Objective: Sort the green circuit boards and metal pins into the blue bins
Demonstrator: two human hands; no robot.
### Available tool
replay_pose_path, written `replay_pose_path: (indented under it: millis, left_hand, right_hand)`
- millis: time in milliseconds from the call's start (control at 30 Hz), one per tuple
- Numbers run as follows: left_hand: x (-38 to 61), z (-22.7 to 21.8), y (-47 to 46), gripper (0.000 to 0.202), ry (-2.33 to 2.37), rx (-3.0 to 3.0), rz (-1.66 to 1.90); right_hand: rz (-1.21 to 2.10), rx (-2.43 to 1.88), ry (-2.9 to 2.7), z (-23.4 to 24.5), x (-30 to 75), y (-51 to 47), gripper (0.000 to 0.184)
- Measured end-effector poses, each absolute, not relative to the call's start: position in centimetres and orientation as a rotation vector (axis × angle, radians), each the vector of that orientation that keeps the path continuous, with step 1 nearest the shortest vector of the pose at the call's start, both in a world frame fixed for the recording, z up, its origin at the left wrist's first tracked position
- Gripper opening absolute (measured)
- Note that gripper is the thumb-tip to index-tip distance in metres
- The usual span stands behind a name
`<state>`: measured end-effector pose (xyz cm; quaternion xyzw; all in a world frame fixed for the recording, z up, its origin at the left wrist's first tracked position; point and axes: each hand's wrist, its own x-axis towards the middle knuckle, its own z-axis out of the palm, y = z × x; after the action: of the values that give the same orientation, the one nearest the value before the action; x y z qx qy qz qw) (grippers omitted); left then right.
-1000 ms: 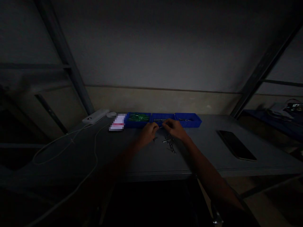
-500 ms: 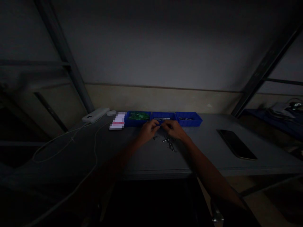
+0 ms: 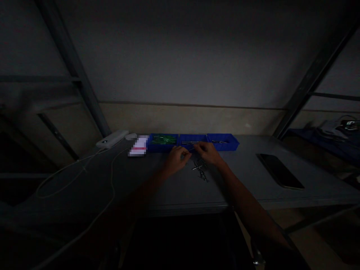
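Note:
In dim light my left hand (image 3: pixel 176 158) and my right hand (image 3: pixel 208 153) rest close together on a grey table (image 3: pixel 174 187), fingers curled and pinched toward each other. What they pinch is too small and dark to name. A small pile of thin metal pieces (image 3: pixel 200 170) lies on the table just below my right hand. Right behind both hands stands a row of three blue trays (image 3: pixel 194 142); the left tray holds green parts (image 3: pixel 163 139), the other two hold metal pieces.
A dark phone (image 3: pixel 279 171) lies flat at the right. A white power bank (image 3: pixel 111 138) with a cable (image 3: pixel 92 165) trailing over the left side sits at the back left, beside a white card with a red stripe (image 3: pixel 138 147). Metal frame posts rise on both sides.
Both hands stayed in front of the middle tray, their fingertips drawing a little closer together. The view shifted slightly.

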<state>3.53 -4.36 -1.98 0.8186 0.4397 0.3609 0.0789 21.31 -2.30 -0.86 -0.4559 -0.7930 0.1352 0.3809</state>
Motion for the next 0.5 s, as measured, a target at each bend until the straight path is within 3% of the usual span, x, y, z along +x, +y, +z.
replay_pose_path:
  millis: [267, 500]
  left_hand:
    - [4.6, -1.6, -6.8, 0.021, 1.344, 2.668, 0.557]
    - [5.2, -2.2, -7.1, 0.011, 1.341, 2.719, 0.512]
  right_hand:
    - [0.034, -1.654, -1.271, -1.3, 27.2, 0.1, 0.047]
    - [0.104, -1.562, -1.472, -1.5, 25.4, -0.8, 0.046]
